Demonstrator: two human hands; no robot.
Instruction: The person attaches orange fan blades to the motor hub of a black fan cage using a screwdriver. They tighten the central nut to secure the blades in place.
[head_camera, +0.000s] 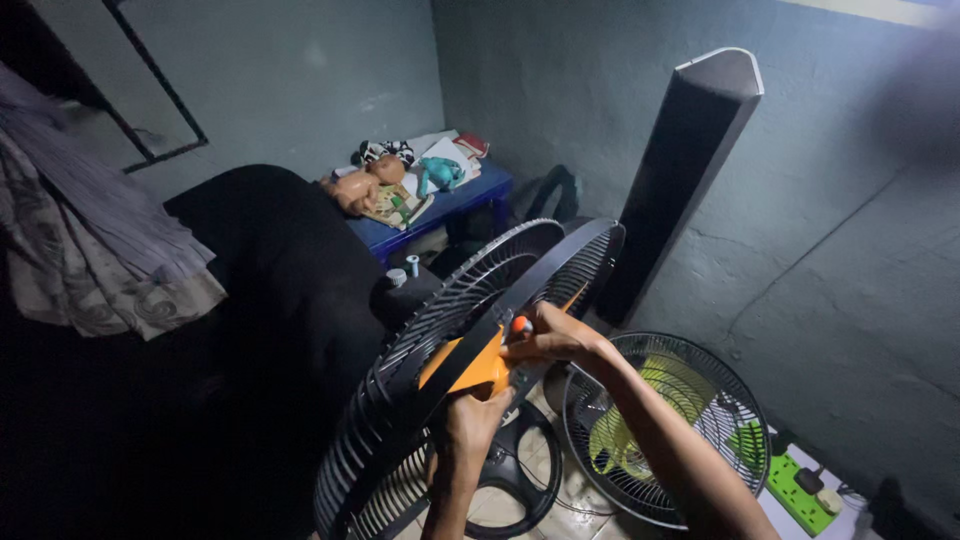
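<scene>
The left hand (468, 420) grips the lower rim of a black round wire fan guard (470, 340), fingers curled. The guard stands tilted, long axis rising toward upper right. The right hand (550, 338) pinches an orange fan blade (470, 365) inside. Beyond, a second fan with green blades (665, 425) lies on the floor.

Black fan grille (470, 340), orange blades (470, 368) inside, a small red-orange knob (521, 324). Second fan (665, 425) on the floor: dark wire grille, yellow-green blades. Bright green power strip (800, 490). Tall black speaker (680, 170) with pale top. Blue bench (440, 212); teal toy (440, 174) and tan doll (360, 185). Grey-green walls (300, 70). Hanging cloth (90, 250): striped grey, swirl pattern below.
</scene>
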